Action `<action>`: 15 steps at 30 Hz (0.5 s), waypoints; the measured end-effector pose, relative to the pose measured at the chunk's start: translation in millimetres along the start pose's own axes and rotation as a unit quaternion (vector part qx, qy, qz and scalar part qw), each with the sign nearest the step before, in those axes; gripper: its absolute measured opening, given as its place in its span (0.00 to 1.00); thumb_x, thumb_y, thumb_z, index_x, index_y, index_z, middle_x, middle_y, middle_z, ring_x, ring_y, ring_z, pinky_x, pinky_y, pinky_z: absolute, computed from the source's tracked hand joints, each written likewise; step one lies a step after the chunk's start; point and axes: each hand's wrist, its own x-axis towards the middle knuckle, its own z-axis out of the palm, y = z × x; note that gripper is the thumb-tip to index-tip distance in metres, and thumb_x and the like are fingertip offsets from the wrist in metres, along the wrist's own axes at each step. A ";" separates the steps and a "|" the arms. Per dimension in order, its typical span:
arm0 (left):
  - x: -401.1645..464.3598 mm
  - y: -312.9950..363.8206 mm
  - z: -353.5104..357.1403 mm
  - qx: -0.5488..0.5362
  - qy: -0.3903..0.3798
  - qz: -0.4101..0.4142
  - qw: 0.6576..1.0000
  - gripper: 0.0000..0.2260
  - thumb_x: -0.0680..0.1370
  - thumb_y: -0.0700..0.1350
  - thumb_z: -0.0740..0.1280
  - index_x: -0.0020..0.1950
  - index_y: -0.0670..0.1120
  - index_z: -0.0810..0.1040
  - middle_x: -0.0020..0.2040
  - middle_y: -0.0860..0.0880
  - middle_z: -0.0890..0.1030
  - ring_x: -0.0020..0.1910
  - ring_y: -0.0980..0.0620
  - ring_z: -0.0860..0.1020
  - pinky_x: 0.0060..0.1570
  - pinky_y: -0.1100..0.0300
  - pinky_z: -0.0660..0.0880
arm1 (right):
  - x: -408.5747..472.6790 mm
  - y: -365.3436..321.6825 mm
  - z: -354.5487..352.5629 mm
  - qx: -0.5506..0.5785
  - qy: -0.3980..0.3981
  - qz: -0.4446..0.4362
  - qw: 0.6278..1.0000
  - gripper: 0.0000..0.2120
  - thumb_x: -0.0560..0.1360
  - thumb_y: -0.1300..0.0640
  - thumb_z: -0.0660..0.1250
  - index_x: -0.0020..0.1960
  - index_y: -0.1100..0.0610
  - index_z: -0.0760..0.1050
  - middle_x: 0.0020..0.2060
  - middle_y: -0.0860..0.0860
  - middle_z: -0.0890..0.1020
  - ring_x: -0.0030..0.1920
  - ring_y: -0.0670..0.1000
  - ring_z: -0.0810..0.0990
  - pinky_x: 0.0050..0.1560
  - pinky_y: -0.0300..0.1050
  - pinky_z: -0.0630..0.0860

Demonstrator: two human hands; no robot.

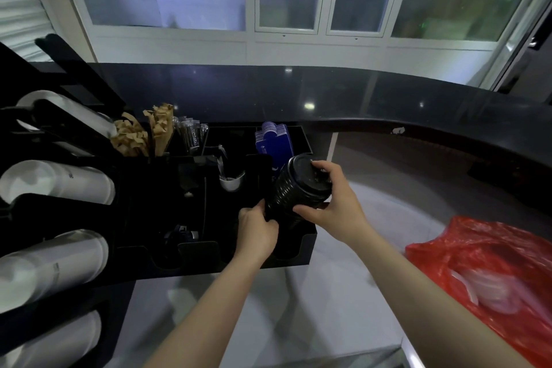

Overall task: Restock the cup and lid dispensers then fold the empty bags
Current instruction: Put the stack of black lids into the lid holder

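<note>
A tilted stack of black cup lids (298, 185) hangs over the right end of the black condiment organizer (310, 245). My right hand (331, 206) grips the stack's upper end, thumb under it and fingers over the top lid. My left hand (258, 230) holds the stack's lower end, down inside the organizer's front right slot. Rows of white paper cups (56, 179) lie in the black cup dispenser (59, 218) at the far left. A red plastic bag (493, 272) with pale items inside lies at the right.
The organizer holds brown sleeves (140, 134), wrapped stirrers (191, 134), blue packets (273, 140) and a small white cup (231, 182). A dark curved counter (388, 98) runs behind, with windows beyond. The organizer stands on a pale shiny worktop (343, 302).
</note>
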 end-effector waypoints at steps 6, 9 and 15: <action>-10.3 6.1 1.3 0.071 0.026 0.007 0.997 0.21 0.77 0.37 0.63 0.70 0.46 0.66 0.58 0.44 0.77 0.57 0.45 0.77 0.55 0.54 0.75 | 3.5 -1.1 4.7 -0.057 -0.018 -0.015 0.998 0.41 0.62 0.52 0.80 0.69 0.48 0.63 0.64 0.47 0.69 0.63 0.46 0.70 0.63 0.43 0.72; -11.9 7.0 -2.8 0.118 0.005 0.018 0.993 0.15 0.77 0.39 0.63 0.64 0.45 0.71 0.55 0.44 0.80 0.54 0.44 0.78 0.52 0.53 0.76 | 1.4 -1.4 7.4 -0.076 -0.023 -0.024 0.997 0.41 0.62 0.52 0.80 0.69 0.48 0.63 0.65 0.47 0.68 0.63 0.45 0.69 0.61 0.34 0.67; -13.5 1.6 -6.6 0.076 0.038 0.040 0.996 0.16 0.77 0.38 0.63 0.64 0.43 0.77 0.61 0.44 0.74 0.54 0.46 0.77 0.49 0.63 0.70 | 2.3 -3.0 5.3 -0.069 -0.003 -0.014 0.998 0.40 0.62 0.52 0.80 0.69 0.48 0.63 0.63 0.45 0.69 0.62 0.46 0.70 0.63 0.42 0.70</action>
